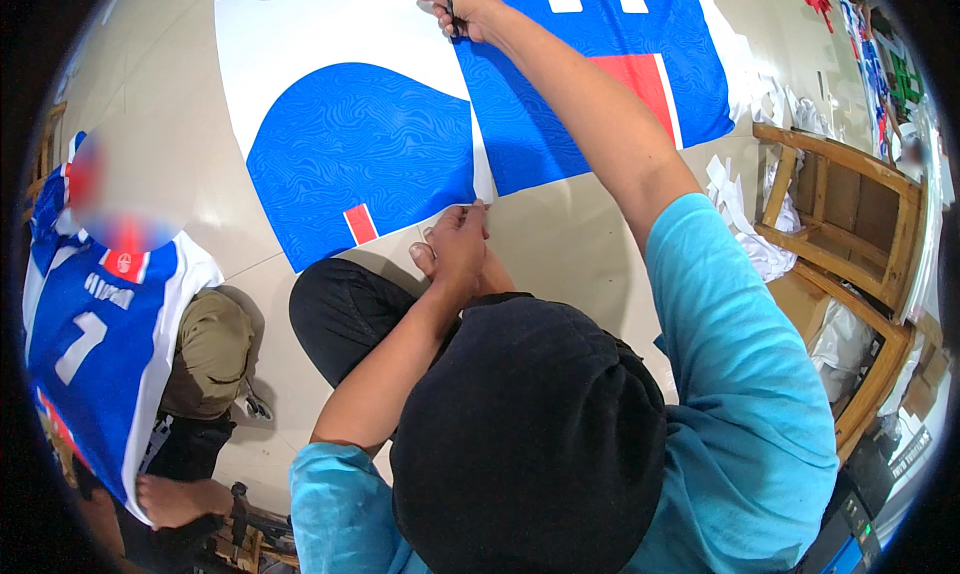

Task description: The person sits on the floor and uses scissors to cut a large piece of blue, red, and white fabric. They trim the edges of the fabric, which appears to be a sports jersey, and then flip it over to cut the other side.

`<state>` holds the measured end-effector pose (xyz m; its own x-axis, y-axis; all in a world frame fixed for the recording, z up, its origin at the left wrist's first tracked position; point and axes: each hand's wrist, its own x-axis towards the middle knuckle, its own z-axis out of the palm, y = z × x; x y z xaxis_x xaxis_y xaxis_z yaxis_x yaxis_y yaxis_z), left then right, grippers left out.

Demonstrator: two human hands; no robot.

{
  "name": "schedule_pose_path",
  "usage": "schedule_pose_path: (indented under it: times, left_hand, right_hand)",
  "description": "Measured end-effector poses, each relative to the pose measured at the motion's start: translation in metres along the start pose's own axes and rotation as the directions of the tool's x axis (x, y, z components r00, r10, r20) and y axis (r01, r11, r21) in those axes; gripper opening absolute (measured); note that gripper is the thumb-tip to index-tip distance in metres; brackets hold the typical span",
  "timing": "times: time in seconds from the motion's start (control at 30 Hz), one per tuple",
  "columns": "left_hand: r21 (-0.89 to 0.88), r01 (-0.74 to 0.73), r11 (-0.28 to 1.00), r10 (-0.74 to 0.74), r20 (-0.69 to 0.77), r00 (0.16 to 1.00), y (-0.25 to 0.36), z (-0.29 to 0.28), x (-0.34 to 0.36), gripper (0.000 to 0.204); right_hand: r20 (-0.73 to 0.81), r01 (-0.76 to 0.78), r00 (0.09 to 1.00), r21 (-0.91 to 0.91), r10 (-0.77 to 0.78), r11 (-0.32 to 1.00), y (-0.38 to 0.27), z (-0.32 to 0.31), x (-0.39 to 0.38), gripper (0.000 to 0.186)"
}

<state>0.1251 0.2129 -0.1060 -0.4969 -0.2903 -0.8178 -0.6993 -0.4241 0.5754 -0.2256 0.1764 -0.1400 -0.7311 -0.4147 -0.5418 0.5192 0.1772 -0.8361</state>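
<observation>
Jersey fabric (365,149) at eleven o'clock is best kept taut. Left hand (460,242) seemingly pinches its near edge; right hand (476,12), fingers curled, grips black-handled scissors (449,12) at twelve.

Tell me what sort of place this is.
Probably a small garment workshop: blue-and-white printed cloth spread over the tiled floor, black-handled scissors held above it, and white scraps heaped at the right.

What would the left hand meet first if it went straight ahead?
Probably the near edge of the blue-and-white fabric; the left hand seems to touch it at the fingertips, though depth is unclear.
</observation>
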Motion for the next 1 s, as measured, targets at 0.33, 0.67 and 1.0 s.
schedule_pose_path:
  times: [0.33, 0.67, 1.0]
  left_hand:
    - [0.9, -0.356, 0.251, 0.963, -0.271, -0.007, 0.124, -0.088, 0.017, 0.033]
    - [0.621, -0.713, 0.325, 0.946, -0.212, 0.247, 0.133, -0.113, 0.031, 0.021]
    - [0.692, -0.646, 0.323, 0.784, 0.186, 0.592, 0.077, -0.08, -0.044, 0.031]
  right_hand:
    - [-0.187, 0.169, 0.848, -0.791, -0.496, 0.588, 0.04, -0.045, -0.18, 0.052]
    - [-0.369, 0.098, 0.784, -0.721, -0.499, 0.686, 0.197, -0.074, -0.315, 0.029]
    - [0.453, 0.458, 0.536, -0.865, -0.713, -0.205, 0.27, 0.073, -0.334, 0.019]
